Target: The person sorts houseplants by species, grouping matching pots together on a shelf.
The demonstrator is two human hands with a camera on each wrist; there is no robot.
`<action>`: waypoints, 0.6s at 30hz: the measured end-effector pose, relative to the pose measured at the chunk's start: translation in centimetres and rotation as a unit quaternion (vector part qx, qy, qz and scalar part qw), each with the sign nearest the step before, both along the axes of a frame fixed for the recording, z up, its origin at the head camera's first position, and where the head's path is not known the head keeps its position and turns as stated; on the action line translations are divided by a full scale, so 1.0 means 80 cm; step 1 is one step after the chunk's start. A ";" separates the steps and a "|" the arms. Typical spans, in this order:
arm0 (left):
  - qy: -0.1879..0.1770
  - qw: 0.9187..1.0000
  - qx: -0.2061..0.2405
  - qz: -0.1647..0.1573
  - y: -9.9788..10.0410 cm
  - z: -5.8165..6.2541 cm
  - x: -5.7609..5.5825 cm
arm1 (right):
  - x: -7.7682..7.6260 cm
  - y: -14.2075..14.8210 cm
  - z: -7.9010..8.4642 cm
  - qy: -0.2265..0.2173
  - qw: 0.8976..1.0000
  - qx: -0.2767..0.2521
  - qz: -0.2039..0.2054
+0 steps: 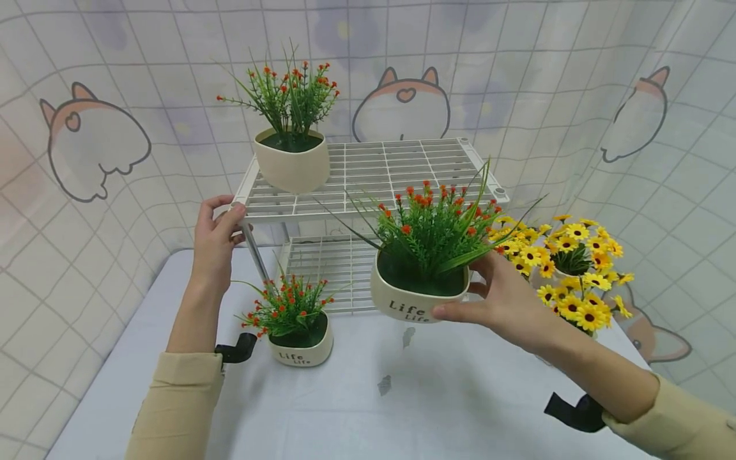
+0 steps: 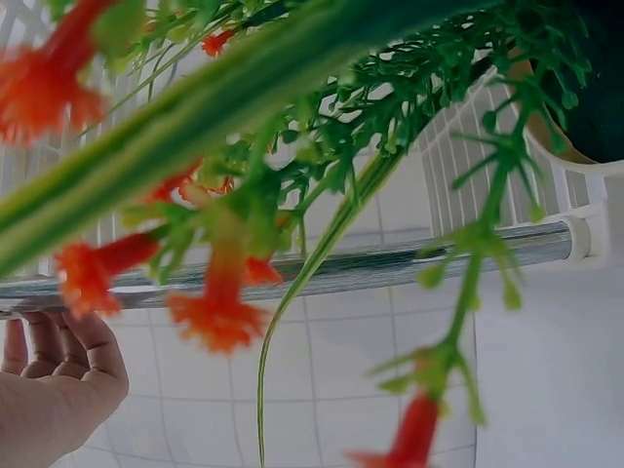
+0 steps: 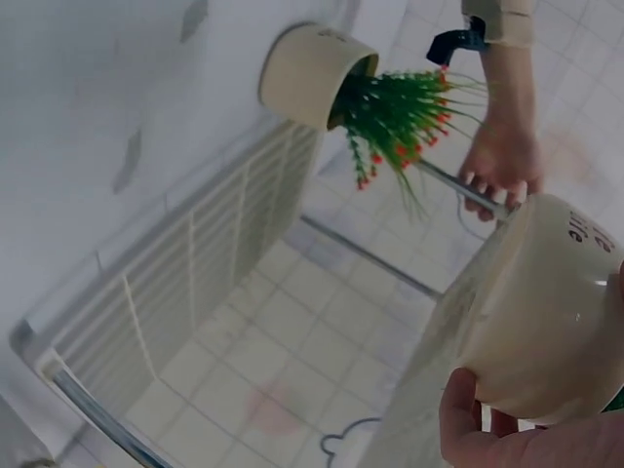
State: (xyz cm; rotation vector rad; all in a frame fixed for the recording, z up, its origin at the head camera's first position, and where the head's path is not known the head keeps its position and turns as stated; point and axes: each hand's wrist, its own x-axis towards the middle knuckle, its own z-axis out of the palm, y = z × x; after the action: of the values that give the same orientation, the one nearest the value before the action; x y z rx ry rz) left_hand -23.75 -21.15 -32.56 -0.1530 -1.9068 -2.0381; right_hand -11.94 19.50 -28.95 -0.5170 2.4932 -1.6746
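Observation:
My right hand (image 1: 500, 297) grips a cream pot (image 1: 418, 305) marked "Life" by its right side, thumb on the front wall. Red-flowered artificial greenery fills this potted plant, which is raised in front of a white two-tier wire rack (image 1: 397, 167). In the right wrist view the pot's smooth underside (image 3: 531, 322) faces the camera. At the rack's top left corner, my left hand (image 1: 215, 243) holds the frame, thumb on top and fingers curled around the edge. Red blossoms (image 2: 219, 312) partly cover the left wrist view, where the left hand (image 2: 63, 380) shows at the metal post.
Another red-flowered potted plant (image 1: 292, 163) stands on the upper shelf's left side. A third red-flowered plant (image 1: 301, 348) sits on the white-covered table (image 1: 402, 415), before the rack's front left post. Yellow-flowered plants (image 1: 575, 281) stand right of the rack. A patterned curtain (image 1: 201, 115) hangs behind.

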 end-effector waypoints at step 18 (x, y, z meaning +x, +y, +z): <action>0.003 1.000 0.009 -0.008 -0.001 0.001 0.000 | -0.047 -0.013 0.085 0.029 0.999 -0.020 -0.021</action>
State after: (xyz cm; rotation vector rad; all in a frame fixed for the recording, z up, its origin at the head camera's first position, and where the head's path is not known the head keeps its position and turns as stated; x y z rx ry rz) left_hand -23.72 -21.23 -32.44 -0.1704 -1.8890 -2.0607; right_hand -15.69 18.50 -22.19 -0.5279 2.5328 -1.7542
